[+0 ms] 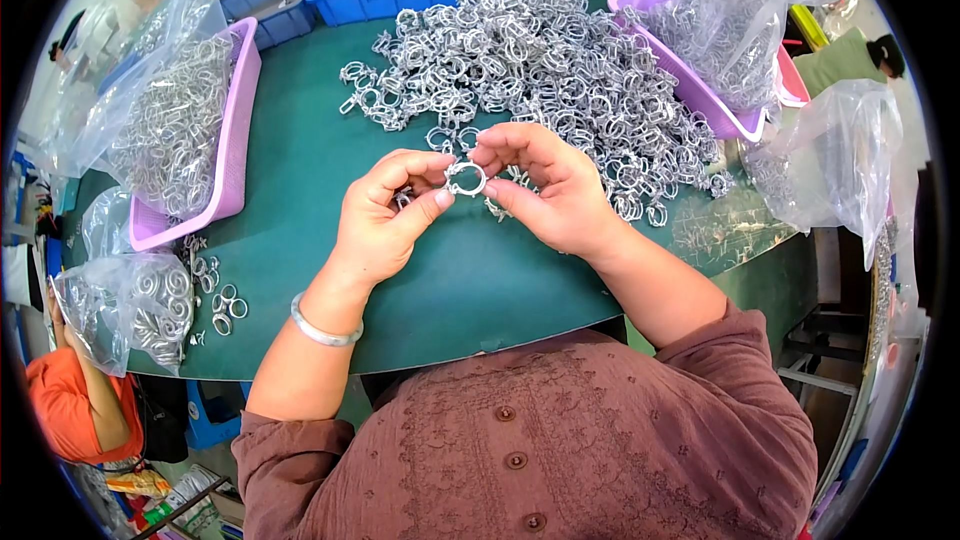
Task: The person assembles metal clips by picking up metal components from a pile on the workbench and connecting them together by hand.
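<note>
A silvery metal ring (pixel 481 190) with a small clip-like part on its left side is held up between both hands, over the near edge of a large pile of similar rings (pixel 540 60). My left hand (pixel 378 208) pinches the ring's left side between thumb and fingers. More metal pieces (pixel 403 198) show under its curled fingers, partly hidden. On the opposite side, my right hand (pixel 555 190) has thumb and forefinger closed at the ring's edge. Several rings lie on the green table right behind the fingertips.
Pink baskets (pixel 245 110) (pixel 690 90) with bagged metal parts stand left and right. Blue bins (pixel 390 2) line the back. At the left edge lie a clear bag of scroll-shaped parts (pixel 165 305) and loose rings (pixel 228 308). A person in an orange sleeve (pixel 75 405) is at lower left.
</note>
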### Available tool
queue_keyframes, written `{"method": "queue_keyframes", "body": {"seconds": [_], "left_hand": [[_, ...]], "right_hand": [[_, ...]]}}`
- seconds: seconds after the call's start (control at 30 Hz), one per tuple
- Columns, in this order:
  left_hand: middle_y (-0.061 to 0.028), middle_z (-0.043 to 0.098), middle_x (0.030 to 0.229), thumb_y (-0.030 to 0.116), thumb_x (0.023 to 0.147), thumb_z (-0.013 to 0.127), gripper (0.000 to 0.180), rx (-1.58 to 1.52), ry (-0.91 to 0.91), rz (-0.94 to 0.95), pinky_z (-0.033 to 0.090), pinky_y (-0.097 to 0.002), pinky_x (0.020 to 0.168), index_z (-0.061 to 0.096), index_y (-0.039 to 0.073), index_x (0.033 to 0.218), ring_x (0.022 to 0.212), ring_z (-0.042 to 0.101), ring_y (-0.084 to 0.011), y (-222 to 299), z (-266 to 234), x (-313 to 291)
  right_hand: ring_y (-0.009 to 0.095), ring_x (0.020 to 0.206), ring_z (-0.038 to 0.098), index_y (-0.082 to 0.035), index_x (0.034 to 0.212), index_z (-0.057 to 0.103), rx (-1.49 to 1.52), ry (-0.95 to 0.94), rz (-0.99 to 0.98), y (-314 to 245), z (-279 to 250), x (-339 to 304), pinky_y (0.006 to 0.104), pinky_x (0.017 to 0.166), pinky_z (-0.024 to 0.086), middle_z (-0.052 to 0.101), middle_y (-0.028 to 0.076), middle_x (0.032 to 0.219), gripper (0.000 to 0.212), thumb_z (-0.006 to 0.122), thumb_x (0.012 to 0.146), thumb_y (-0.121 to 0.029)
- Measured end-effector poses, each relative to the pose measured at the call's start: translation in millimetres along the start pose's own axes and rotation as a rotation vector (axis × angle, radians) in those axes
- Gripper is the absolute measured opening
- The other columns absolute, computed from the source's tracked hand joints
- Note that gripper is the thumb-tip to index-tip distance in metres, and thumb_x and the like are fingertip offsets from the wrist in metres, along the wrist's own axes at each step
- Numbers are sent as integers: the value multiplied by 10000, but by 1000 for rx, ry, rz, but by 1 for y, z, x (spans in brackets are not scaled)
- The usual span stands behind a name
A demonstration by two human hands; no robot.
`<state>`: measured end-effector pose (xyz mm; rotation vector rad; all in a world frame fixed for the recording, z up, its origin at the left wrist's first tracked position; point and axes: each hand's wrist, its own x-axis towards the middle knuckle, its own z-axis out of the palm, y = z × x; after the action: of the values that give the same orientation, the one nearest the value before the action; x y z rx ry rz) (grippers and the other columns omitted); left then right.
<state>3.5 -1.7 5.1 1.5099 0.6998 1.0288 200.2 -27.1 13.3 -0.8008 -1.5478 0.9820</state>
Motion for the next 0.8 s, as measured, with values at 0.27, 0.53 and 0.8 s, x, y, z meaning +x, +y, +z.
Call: {"method": "queue_keyframes", "body": {"seconds": [0.27, 0.53, 0.8], "left_hand": [[-10, 548, 887, -9, 806, 600, 268, 6, -22, -40, 409, -204, 636, 605, 37, 1070, 734, 506, -73, 0, 0, 1], [-8, 541, 883, 18, 850, 551, 239, -50, -64, -144, 416, -197, 575, 594, 33, 1085, 704, 512, -67, 2, 1, -2], [-120, 609, 976, 63, 877, 440, 290, -633, 36, -287, 471, -236, 537, 517, 13, 1152, 724, 608, -156, 2, -12, 5]], "right_hand": [[146, 823, 608, 15, 1108, 521, -14, 3, -44, 2, 0, 1, 268, 757, 495, 605, 89, 936, 373, 620, 750, 58], [143, 807, 613, 12, 1075, 546, -91, -4, -60, 0, 0, 1, 264, 730, 496, 615, 92, 926, 332, 634, 755, 32], [241, 852, 578, -27, 1014, 584, -536, 53, -147, 2, -12, 8, 346, 747, 458, 593, 94, 903, 282, 618, 737, 11]]}}
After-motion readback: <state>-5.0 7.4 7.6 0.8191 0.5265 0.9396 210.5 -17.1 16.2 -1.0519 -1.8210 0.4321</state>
